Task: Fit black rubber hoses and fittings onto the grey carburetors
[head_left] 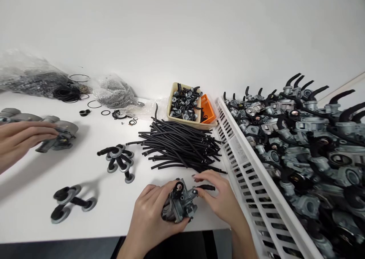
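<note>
My left hand (pixel 154 209) is wrapped around a grey metal carburetor (pixel 182 204), held just above the table's front edge. A round opening with a coppery centre shows on the carburetor's upper side. At its right side, my right hand (pixel 221 198) has thumb and forefinger on a short black rubber tube (pixel 207 187). The tube's inner end is by the carburetor body; whether it is joined there I cannot tell. Just behind my hands lies a pile of thin black rubber hoses (pixel 182 143).
At right stands a white slotted crate (pixel 245 167) full of carburetors (pixel 310 126). Behind the hoses are a cream tray (pixel 172 99) of small caps and an orange basket (pixel 209 108). Cap clusters (pixel 121 158), rubber rings (pixel 105 112) and bags (pixel 114 91) lie left. Another person's hand (pixel 25 139) touches a carburetor (pixel 61 135).
</note>
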`<state>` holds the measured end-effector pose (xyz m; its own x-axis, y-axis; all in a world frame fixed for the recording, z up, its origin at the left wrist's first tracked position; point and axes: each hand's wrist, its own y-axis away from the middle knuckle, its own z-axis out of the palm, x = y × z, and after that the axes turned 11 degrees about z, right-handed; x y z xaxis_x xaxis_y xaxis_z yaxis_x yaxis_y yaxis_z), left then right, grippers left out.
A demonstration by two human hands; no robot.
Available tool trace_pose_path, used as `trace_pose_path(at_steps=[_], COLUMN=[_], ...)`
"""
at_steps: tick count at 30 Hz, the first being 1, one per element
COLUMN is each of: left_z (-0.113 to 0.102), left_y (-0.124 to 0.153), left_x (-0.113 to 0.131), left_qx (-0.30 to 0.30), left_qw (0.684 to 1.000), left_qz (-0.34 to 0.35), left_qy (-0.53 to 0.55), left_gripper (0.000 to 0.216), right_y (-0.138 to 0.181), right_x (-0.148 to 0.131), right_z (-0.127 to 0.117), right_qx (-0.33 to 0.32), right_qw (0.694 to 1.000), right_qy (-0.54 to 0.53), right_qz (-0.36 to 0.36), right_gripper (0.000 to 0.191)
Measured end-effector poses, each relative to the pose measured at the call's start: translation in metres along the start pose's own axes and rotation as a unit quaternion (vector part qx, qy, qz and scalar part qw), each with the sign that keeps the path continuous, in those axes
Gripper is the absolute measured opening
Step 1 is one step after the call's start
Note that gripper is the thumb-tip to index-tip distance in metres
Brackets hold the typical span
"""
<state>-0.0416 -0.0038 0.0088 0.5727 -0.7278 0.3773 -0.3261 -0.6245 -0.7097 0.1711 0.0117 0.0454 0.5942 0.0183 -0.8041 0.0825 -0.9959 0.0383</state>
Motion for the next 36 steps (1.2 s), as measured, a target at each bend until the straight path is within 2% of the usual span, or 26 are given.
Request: trace_pose_path(at_steps=[3, 5, 7, 13, 18, 24, 28, 33, 36], left_z=[0.000, 0.000, 0.000, 0.001, 0.002, 0.001, 0.001, 0.001, 0.002], left_y=[0.001, 0.002, 0.002, 0.002, 0.003, 0.001, -0.001, 0.001, 0.002], left_x=[-0.001, -0.001, -0.002, -0.002, -0.003, -0.002, -0.002, -0.003, -0.004], left_qx=[0.000, -0.003, -0.004, -0.009, -0.015, -0.012, -0.003, -0.005, -0.011], left_qw=[1.000, 1.000, 1.000, 1.000, 1.000, 1.000, 1.000, 1.000, 0.999], left_qz=[-0.009, -0.016, -0.020, -0.024, -0.024, -0.018, -0.016, -0.022, -0.038], left_qy=[-0.004, -0.008, -0.008, 0.000, -0.005, -0.007, -0.010, -0.014, -0.018], left_gripper=[0.061, 0.064, 0.064, 0.063, 0.064, 0.062, 0.063, 0.065, 0.067], right_y=[0.007, 0.012, 0.016, 0.017, 0.014, 0.012, 0.010, 0.009, 0.011], right_x=[0.019, 0.029, 0.035, 0.024, 0.022, 0.034, 0.038, 0.030, 0.022], right_z=[0.010, 0.018, 0.025, 0.038, 0.042, 0.051, 0.059, 0.064, 0.064], right_qx=[0.014, -0.003, -0.013, 0.061, 0.077, 0.093, 0.129, 0.177, 0.165], right_qw=[0.981, 0.953, 0.934, 0.931, 0.923, 0.920, 0.916, 0.916, 0.917], right_qy=[-0.190, -0.301, -0.354, -0.342, -0.360, -0.360, -0.352, -0.329, -0.333], right_qz=[0.024, 0.029, 0.053, 0.111, 0.112, 0.121, 0.141, 0.148, 0.144], right_gripper=[0.040, 0.050, 0.051, 0.040, 0.043, 0.052, 0.056, 0.059, 0.062])
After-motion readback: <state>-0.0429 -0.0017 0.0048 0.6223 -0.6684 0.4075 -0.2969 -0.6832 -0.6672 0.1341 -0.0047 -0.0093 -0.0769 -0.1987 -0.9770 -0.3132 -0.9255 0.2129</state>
